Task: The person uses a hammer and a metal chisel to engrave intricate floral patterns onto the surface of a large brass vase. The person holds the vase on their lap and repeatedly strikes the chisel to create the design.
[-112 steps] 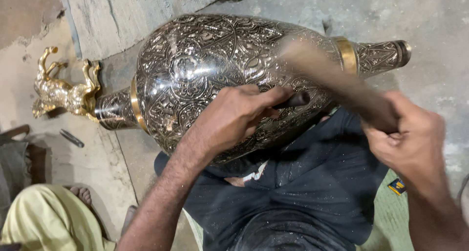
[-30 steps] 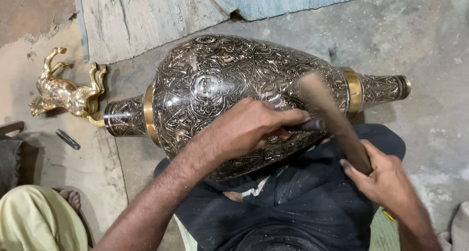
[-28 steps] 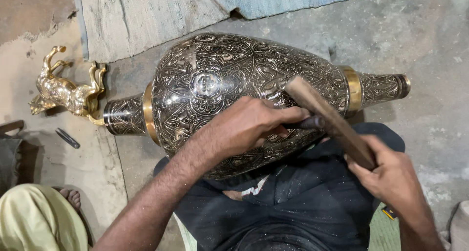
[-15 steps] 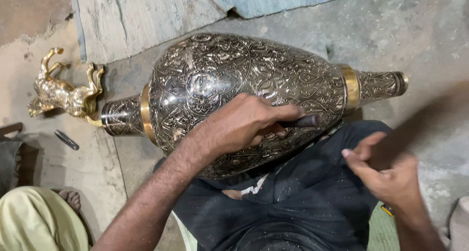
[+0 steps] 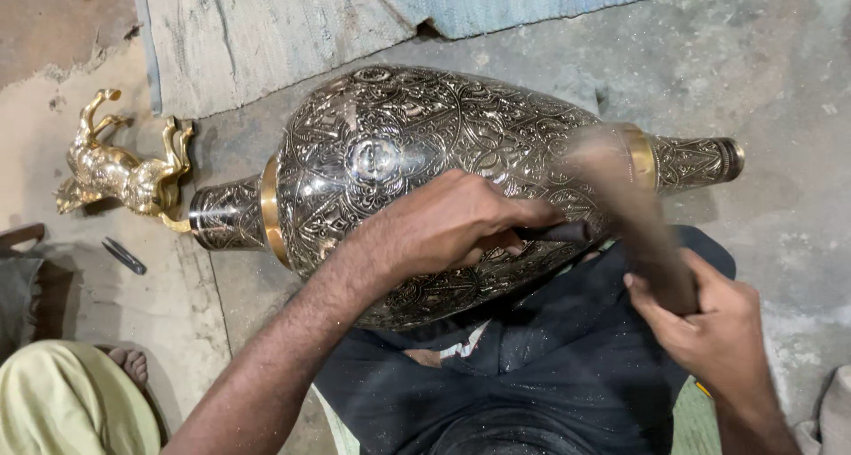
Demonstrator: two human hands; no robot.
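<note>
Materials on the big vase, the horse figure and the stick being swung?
Engraved vase: metal, likely silvered or dark-plated brass; shiny embossed surface, gold bands. Horse figurine: polished brass or gold-toned cast metal. Mallet in the right hand: looks like wood, brown and matte, but motion-blurred.

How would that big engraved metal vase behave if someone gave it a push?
The engraved metal vase lies on its side with a round belly, so it would probably roll. It looks like rigid metal, likely heavy. The left hand rests on it and the lap is under it, which probably steadies it.
</note>
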